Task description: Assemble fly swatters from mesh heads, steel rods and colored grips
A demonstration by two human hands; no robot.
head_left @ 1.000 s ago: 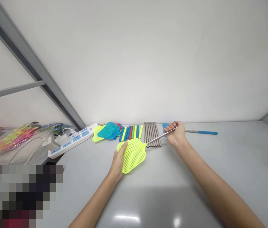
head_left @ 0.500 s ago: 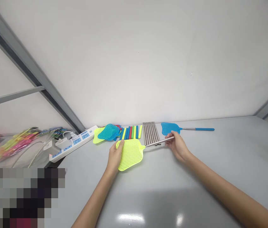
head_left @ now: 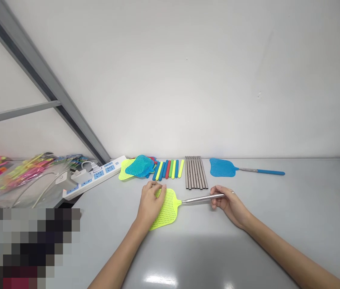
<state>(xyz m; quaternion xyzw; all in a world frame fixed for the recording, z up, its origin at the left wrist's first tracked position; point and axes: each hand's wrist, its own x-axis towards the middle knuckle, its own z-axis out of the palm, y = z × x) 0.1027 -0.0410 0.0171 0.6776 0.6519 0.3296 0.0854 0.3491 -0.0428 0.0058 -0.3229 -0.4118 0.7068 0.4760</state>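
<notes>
A yellow-green fly swatter head [head_left: 170, 208] with a shiny metal rod [head_left: 198, 198] fixed to its neck lies low over the grey table. My right hand [head_left: 228, 202] pinches the rod near its far end, thumb above and fingers curled below. Over the left part of the swatter head rests my left hand [head_left: 151, 202], thumb and fingers apart and back of the hand up; its palm is hidden. Beyond it lies a row of coloured handle grips [head_left: 170, 169], next to several loose metal rods [head_left: 196, 172].
A blue fly swatter [head_left: 224, 167] with a rod and blue handle lies at the back right. Loose swatter heads [head_left: 139, 165] overlap at the back left, beside a white power strip [head_left: 102, 176] with plugs. Bagged colourful items [head_left: 28, 176] sit further left, and a wall [head_left: 202, 80] rises behind.
My left hand has shifted from the swatter head's edge to over it, its fingers now showing on top. The swatter is lower in view, its rod more level in my right hand.
</notes>
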